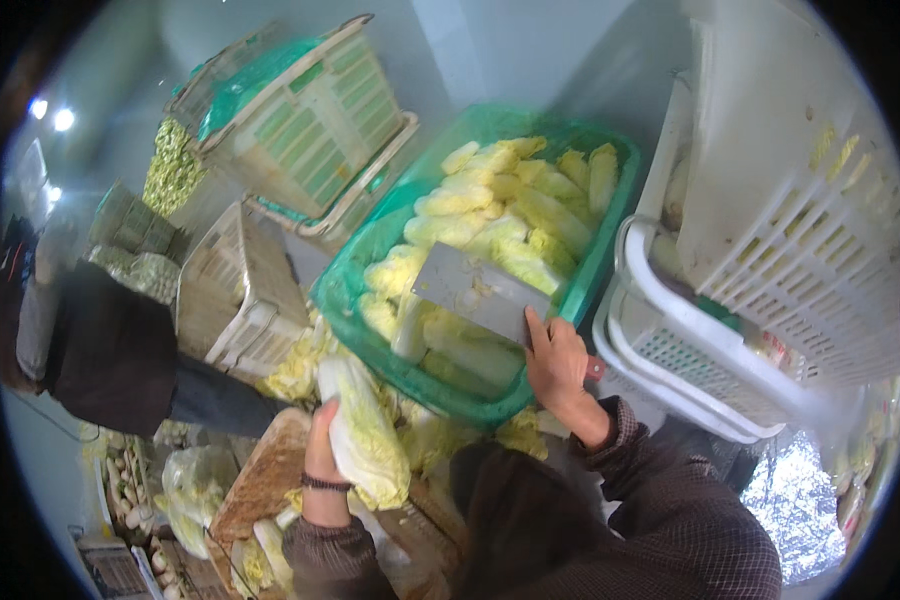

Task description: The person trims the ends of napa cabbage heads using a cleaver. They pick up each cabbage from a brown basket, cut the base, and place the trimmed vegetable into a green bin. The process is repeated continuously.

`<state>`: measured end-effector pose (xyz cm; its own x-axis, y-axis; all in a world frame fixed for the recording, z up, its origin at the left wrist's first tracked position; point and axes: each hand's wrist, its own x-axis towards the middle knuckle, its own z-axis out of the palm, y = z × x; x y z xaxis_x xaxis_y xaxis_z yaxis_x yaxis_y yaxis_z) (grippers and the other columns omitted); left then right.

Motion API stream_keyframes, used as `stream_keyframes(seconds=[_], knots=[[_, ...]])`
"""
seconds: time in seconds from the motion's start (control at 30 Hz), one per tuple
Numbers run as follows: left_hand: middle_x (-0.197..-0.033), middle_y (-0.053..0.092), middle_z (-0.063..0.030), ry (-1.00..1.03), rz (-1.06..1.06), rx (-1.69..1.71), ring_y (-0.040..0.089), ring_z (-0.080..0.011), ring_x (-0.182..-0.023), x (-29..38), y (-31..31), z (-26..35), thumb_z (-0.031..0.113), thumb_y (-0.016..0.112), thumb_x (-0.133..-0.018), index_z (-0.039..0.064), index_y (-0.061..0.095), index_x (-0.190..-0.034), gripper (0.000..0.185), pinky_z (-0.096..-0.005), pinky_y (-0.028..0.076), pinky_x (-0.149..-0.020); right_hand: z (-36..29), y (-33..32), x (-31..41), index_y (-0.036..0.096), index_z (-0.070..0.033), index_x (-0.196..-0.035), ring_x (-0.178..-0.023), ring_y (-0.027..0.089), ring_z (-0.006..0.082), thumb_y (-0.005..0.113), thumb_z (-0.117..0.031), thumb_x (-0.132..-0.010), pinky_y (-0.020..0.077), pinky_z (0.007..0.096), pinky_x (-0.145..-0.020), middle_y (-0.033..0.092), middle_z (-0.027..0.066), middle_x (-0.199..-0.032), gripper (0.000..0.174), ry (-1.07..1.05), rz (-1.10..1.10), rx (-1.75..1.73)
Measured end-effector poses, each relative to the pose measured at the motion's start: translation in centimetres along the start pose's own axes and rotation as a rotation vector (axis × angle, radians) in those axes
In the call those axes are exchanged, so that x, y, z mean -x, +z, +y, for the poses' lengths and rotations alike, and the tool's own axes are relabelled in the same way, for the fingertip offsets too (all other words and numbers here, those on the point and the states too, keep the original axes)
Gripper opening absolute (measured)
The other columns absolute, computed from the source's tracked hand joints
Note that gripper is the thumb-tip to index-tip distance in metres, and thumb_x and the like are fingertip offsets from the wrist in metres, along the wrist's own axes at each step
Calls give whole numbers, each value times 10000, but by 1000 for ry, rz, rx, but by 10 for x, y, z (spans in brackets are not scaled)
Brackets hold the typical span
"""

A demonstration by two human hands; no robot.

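Observation:
My left hand (322,442) grips a whole napa cabbage (361,435), pale green and white, above loose leaves. Its fingers are partly hidden behind the cabbage. In my right hand (557,365) is a broad cleaver (474,291) with a reddish handle; bits of leaf stick to its blade. The blade hovers over a large green plastic tub (420,394), covering some of the contents. Trimmed napa cabbages (487,180) lie heaped inside the tub. Below the held cabbage, a worn wooden board (259,476) leans at an angle.
Loose cabbage leaves (296,371) lie left of the tub. Stacked white plastic baskets (720,360) stand close on the right. Plastic crates (319,124) fill the upper left. Another person (112,349) in dark clothing is at the left. White root vegetables (127,495) lie at lower left.

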<state>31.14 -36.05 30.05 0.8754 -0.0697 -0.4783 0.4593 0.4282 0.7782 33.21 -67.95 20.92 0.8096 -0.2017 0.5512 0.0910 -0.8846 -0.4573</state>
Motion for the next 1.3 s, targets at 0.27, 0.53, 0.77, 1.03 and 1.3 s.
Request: stream_keyframes(seconds=[0.27,0.53,0.77,1.03,1.3], knots=[[-1077,631,-145,707,125,-1372,617,-319,-961,-220,165,47,301,818,-607,27,501,-1239,758,-411,513,-800,23,29,-12,455,-86,-1346,-858,560,353,657,-46,-750,454,429,-692,551,150,-946,631,334,130,-89],[-1501,318,-94,627,-66,-1811,356,-329,-1339,-359,250,-34,496,614,-821,103,263,-1453,822,-532,323,-1048,22,37,-9,412,33,-1351,-780,539,402,612,31,-635,429,474,-643,541,219,-925,744,253,180,9],[-1565,185,-81,455,-109,-2073,239,-261,-1418,-399,209,-74,499,361,-928,127,210,-1487,688,-493,140,-1142,27,43,-6,386,112,-1329,-761,523,408,569,12,-632,410,477,-649,538,250,-912,728,176,279,-110],[-1322,514,-187,915,-335,-1224,515,-340,-1179,-280,178,-17,423,508,-936,66,457,-1358,555,-428,438,-940,30,53,-7,420,-94,-1404,-769,541,392,602,-51,-797,429,468,-674,529,180,-834,634,280,261,48],[-1246,605,-117,438,545,-1242,597,-204,-1097,80,-148,-46,296,619,-912,58,560,-1253,420,-331,473,-938,38,45,-12,379,-95,-1429,-909,569,389,573,-78,-862,451,433,-785,580,192,-1070,599,-58,254,3]])
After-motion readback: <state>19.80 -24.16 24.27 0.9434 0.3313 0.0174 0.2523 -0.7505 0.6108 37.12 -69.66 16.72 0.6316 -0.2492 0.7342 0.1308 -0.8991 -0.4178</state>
